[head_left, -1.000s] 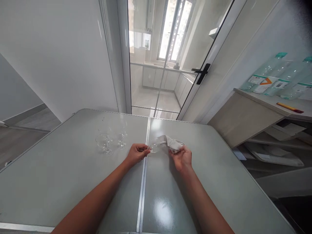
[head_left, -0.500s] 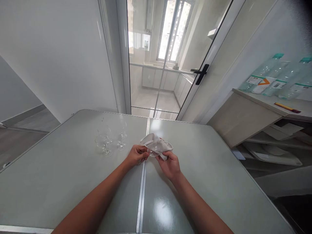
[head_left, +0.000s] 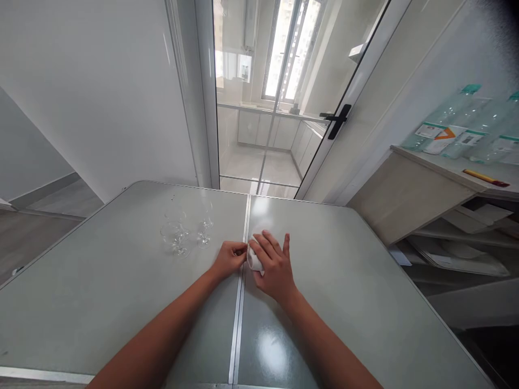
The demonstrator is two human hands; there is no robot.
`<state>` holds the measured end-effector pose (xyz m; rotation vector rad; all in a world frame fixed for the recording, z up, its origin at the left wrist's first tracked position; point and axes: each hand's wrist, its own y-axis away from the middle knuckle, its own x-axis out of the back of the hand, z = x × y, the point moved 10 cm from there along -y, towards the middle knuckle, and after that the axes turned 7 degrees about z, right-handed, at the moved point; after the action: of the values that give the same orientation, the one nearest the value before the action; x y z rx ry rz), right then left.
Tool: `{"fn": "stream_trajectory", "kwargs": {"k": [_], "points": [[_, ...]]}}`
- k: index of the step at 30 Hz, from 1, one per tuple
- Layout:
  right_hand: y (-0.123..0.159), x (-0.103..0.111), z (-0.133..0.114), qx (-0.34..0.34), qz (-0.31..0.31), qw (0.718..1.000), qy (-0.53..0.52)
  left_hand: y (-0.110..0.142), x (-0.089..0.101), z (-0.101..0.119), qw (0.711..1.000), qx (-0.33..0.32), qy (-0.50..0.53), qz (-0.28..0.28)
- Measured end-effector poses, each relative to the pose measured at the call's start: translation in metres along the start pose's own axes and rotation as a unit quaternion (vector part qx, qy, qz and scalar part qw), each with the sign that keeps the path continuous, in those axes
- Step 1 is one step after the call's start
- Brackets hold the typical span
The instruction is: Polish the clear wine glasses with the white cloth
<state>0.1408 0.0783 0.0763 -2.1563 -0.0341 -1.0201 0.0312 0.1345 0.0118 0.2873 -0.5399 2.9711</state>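
my left hand (head_left: 231, 259) is pinched nearly closed near the table's metal seam (head_left: 238, 308); i cannot tell whether it grips the glass, which is mostly covered. my right hand (head_left: 275, 270) is half open, palm over a white cloth (head_left: 254, 260), fingers laid across it, one digit standing up and apart. the cloth is bunched just beside my left fingertips, above the grey-green table (head_left: 348, 302). to the left, well apart from my hands, clear stemmed glasses (head_left: 180, 246) stand close together. clear bottles (head_left: 436, 132) stand on a shelf (head_left: 446, 162) at right.
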Motion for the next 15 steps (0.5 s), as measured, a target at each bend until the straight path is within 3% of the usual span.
{"fn": "stream_trajectory", "kwargs": {"k": [4,7,8,10,12,13,14,15], "points": [[-0.002,0.009,0.023,-0.084,0.017,0.995,-0.056,0.009,-0.015,0.016,0.989,-0.08,-0.101,-0.066],[0.007,0.001,0.06,-0.236,0.0,0.953,-0.188,0.016,-0.024,0.019,0.986,-0.085,-0.097,-0.107],[0.014,-0.005,0.074,-0.299,-0.012,0.921,-0.251,0.018,-0.026,0.02,0.985,-0.083,-0.091,-0.121],[0.028,-0.022,0.09,-0.403,-0.048,0.825,-0.392,0.019,-0.028,0.02,0.986,-0.075,-0.07,-0.134],[0.037,-0.036,0.09,-0.46,-0.068,0.718,-0.518,0.015,-0.022,0.018,0.992,-0.055,-0.039,-0.11],[0.039,-0.04,0.089,-0.473,-0.062,0.677,-0.56,0.011,-0.016,0.015,0.995,-0.037,-0.016,-0.087],[0.039,-0.041,0.088,-0.476,-0.044,0.657,-0.583,0.007,-0.01,0.011,0.998,-0.015,0.011,-0.061],[0.037,-0.041,0.087,-0.472,-0.018,0.656,-0.589,0.004,-0.005,0.006,0.999,0.011,0.04,-0.035]]}}
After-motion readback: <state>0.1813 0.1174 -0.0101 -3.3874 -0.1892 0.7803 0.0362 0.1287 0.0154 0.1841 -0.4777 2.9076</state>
